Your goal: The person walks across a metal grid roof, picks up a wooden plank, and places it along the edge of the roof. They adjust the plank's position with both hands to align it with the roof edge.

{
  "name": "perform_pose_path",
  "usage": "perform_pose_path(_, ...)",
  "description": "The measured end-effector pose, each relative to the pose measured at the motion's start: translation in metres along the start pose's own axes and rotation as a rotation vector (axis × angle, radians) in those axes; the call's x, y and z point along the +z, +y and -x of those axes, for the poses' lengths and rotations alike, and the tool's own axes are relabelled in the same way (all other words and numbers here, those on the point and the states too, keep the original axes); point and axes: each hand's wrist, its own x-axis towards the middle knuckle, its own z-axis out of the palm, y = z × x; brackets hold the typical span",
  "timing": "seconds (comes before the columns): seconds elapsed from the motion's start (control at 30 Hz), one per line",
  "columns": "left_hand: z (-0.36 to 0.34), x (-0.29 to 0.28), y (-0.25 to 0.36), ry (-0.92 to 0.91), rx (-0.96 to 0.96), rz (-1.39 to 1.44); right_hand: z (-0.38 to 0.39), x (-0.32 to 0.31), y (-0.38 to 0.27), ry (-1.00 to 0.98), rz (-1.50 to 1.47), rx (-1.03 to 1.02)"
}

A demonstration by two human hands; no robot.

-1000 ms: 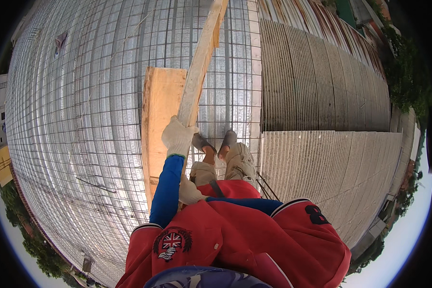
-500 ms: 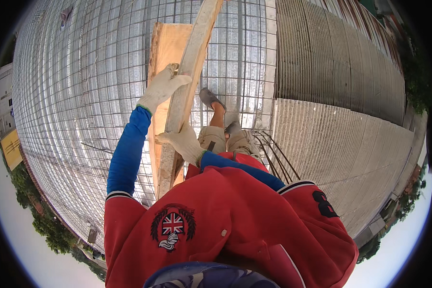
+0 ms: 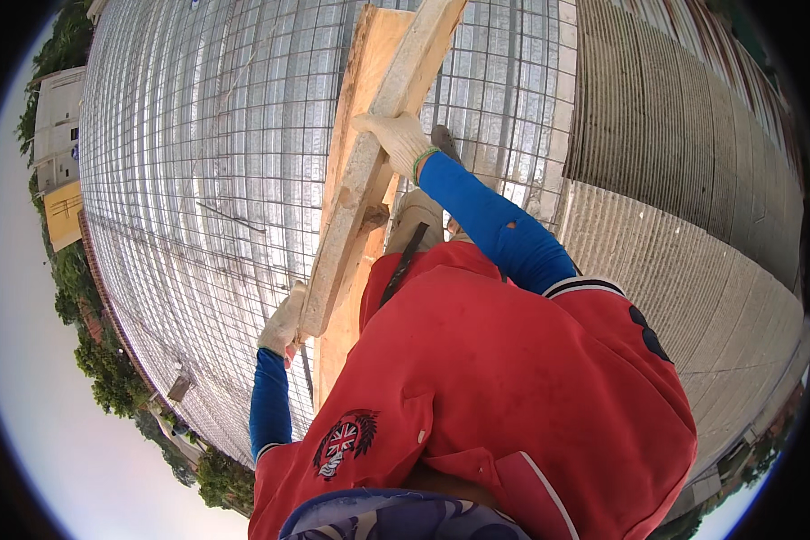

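A long, pale, cement-stained wooden beam (image 3: 355, 193) slants away from me, lying along or just above a wide orange-brown plank (image 3: 369, 81). Around the beam's middle my right hand (image 3: 396, 142) is closed, in a cream knitted glove. My left hand (image 3: 283, 319), also gloved, is at the beam's near end with its fingers curled against the side, partly hidden. Something small and pinkish shows below that hand; I cannot make out what it is. Between beam and plank sits a short dark wood piece (image 3: 375, 216).
Steel mesh (image 3: 198, 162) covers a ribbed shiny metal deck on the left and ahead. Grey corrugated roofing sheets (image 3: 666, 261) lie to the right, past a pale concrete edge (image 3: 562, 99). My shoe (image 3: 444, 141) stands on the mesh beyond my right hand.
My left hand has come back from the beam's middle to its near end. My right hand has moved farther up the beam. The view has turned, shifting the wood rightward.
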Motion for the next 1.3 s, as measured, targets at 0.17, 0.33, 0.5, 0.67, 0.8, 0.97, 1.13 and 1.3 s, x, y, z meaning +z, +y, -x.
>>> perform_pose_path(0.17,0.014,0.008,-0.001,-0.019,0.103,0.057,-0.004,0.004,0.018,0.044,0.014,-0.026)
perform_pose_path(0.33,-0.001,0.02,-0.003,-0.205,0.3,-0.04,-0.015,-0.003,0.031,0.03,0.11,-0.04)
perform_pose_path(0.5,-0.032,0.034,-0.011,-0.159,0.327,-0.176,-0.02,0.005,0.047,0.136,0.069,-0.084)
perform_pose_path(0.67,-0.037,0.06,-0.023,-0.127,0.478,-0.285,-0.03,-0.019,0.07,0.226,0.356,-0.111)
perform_pose_path(0.8,-0.037,0.079,-0.033,-0.185,0.352,-0.193,-0.011,-0.021,0.062,0.271,0.748,-0.098)
perform_pose_path(0.97,-0.044,0.071,-0.038,-0.177,0.294,-0.166,-0.007,-0.008,0.078,0.424,0.706,-0.173)
perform_pose_path(1.13,-0.023,0.073,-0.022,-0.178,0.316,-0.142,0.072,0.011,0.104,0.473,0.698,-0.128)
perform_pose_path(1.3,-0.001,0.086,-0.017,-0.146,0.235,-0.307,0.154,0.051,0.153,0.417,0.931,-0.062)
